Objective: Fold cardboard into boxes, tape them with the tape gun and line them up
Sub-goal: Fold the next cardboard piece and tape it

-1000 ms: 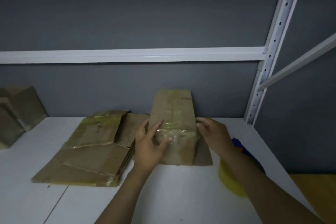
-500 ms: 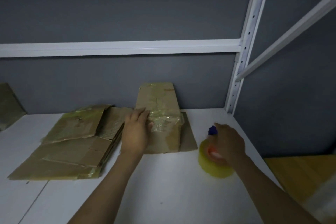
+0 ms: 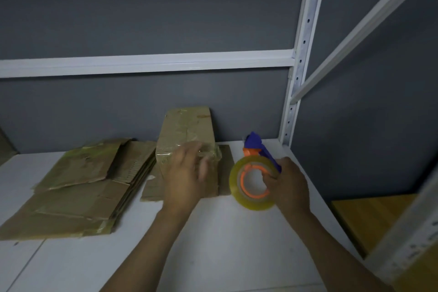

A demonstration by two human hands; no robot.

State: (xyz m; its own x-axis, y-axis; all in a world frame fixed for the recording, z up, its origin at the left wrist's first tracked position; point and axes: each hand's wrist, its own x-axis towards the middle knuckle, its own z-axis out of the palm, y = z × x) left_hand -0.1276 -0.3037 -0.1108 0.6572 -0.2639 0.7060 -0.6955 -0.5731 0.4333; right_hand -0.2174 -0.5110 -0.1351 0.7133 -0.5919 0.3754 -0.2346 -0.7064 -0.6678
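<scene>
A folded cardboard box (image 3: pixel 187 133), patched with clear tape, stands against the grey back wall on the white shelf (image 3: pixel 213 244). My left hand (image 3: pixel 187 178) lies over its near end with fingers spread, blurred. My right hand (image 3: pixel 288 185) grips the tape gun (image 3: pixel 254 180), blue and orange with a yellowish tape roll, lifted just right of the box. A stack of flat cardboard sheets (image 3: pixel 78 185) lies to the left of the box.
A white shelf upright (image 3: pixel 298 59) rises at the back right corner, with a slanted brace (image 3: pixel 369 23) and a horizontal rail (image 3: pixel 142 61) behind. The shelf's right edge drops to a wooden floor (image 3: pixel 369 216). Another cardboard piece (image 3: pixel 6 149) shows at the far left.
My right hand left the box, took hold of the tape gun on the shelf and lifted it toward the box. My left hand stayed on the box and slid slightly right.
</scene>
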